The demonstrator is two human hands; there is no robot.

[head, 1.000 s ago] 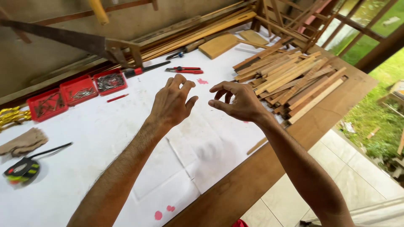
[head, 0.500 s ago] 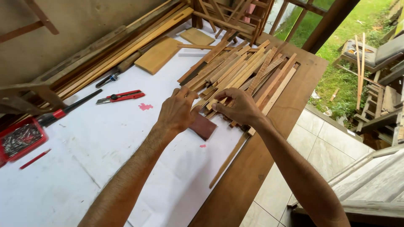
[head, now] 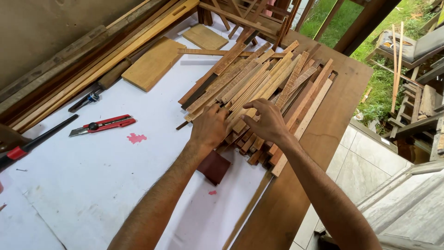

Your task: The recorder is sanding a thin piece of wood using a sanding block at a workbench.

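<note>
A pile of thin wooden strips [head: 273, 83] lies across the right half of the workbench [head: 333, 125]. My left hand [head: 210, 127] rests on the near ends of the strips, fingers curled over them. Beside it, my right hand [head: 267, 121] presses its fingertips onto neighbouring strips in the same pile. Whether either hand has a strip pinched is unclear. A dark red-brown sheet [head: 213, 166] lies just under my left wrist. One loose thin strip [head: 247, 210] lies along the bench edge.
A red utility knife [head: 104, 125] and a flat wooden board [head: 154, 63] lie on the white sheet [head: 92, 185] to the left. Long timber battens [head: 92, 51] line the back wall. A tiled floor drops off at the right bench edge.
Both hands moved from mid-air above the white sheet to the strip pile and settled on its near ends. The view swung right, so the red trays and tape measure left the frame.
</note>
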